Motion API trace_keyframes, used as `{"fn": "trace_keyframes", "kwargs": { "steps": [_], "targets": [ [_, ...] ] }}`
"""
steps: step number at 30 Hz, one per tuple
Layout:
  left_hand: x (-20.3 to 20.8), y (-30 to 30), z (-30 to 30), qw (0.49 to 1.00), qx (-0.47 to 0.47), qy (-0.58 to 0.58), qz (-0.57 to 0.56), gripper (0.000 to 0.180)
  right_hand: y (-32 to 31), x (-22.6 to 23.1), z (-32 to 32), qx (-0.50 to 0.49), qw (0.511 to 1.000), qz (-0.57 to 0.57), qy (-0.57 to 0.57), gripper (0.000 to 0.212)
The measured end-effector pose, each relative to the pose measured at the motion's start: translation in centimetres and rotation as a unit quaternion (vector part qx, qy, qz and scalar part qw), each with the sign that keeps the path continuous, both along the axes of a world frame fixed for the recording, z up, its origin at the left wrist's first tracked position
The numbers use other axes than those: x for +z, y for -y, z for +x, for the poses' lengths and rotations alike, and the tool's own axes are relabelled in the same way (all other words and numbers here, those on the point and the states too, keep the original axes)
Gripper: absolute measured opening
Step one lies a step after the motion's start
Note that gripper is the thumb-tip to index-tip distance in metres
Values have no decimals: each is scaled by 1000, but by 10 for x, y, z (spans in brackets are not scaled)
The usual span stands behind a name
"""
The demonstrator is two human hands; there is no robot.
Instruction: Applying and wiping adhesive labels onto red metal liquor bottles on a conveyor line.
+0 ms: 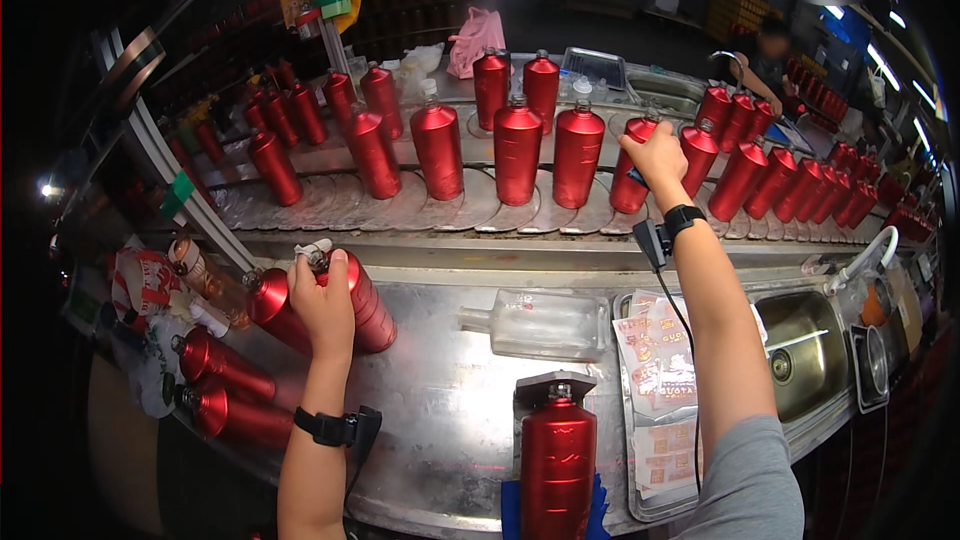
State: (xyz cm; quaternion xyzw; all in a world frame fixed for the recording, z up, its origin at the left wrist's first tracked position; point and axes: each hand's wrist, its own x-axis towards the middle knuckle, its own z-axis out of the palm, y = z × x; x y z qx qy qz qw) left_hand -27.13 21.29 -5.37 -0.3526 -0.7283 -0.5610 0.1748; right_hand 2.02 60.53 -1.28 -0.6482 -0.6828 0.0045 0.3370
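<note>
My left hand (324,302) is closed around the neck of a red metallic bottle (368,312) standing on the steel worktop. A scrap of white cloth (316,247) shows at its fingertips. Another red bottle stands just left of that hand, and two more lie on their sides nearby. Reaching across to the conveyor, my right hand (657,156) grips a red bottle (630,191) by its shoulder; the palm side is hidden. A further red bottle (559,460) sits in a dark holder with blue material at the near edge. A clear glass bottle (550,324) lies on the worktop.
The plated conveyor (470,203) carries a row of red bottles, crowded at the right. A tray (630,485) of printed label sheets (660,360) and a sink (800,370) are on the right. Plastic bags (140,285) sit at the left. A co-worker (765,65) is at the far right.
</note>
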Motion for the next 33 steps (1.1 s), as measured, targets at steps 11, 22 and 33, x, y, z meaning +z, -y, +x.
{"fn": "trace_keyframes", "kwargs": {
  "steps": [11,22,33],
  "targets": [
    [6,8,1,1000,9,-23,-3,24,-12,3,63,-37,999,15,12,70],
    [6,7,9,999,4,-37,1,26,13,22,88,-45,980,191,14,74],
    [9,14,8,999,30,-25,-8,24,59,47,-89,196,981,6,-6,99]
  ]
}}
